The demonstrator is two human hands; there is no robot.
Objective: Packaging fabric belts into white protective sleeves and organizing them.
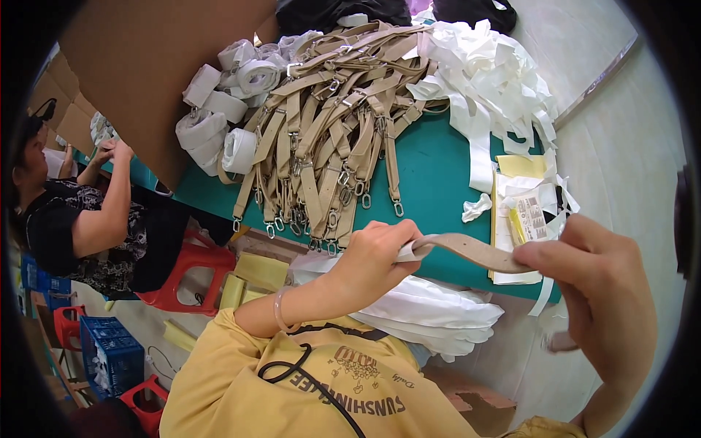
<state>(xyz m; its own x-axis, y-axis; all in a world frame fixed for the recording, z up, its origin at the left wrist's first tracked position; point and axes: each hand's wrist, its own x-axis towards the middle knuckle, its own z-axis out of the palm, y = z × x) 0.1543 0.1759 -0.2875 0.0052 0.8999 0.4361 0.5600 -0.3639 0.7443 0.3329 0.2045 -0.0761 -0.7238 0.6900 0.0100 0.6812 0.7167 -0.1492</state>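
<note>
My left hand (374,254) is closed on one end of a beige strap (471,250), with a bit of whitish material showing at its fingers. Thumb and fingers of my right hand (602,274) pinch the strap farther along. Between the hands it runs taut and slightly twisted, with small holes along it; a loose end hangs below my right hand. Beyond them, a large heap of tan straps with metal clasps (328,139) covers the middle of the green table (431,157).
Wrapped white rolls (204,135) lie left of the heap, beside a tall cardboard panel (139,66). A tangle of white strips (496,87) hangs at the right, above papers and a yellow packet (527,219). A person (87,212) sits at left near a red stool (191,274).
</note>
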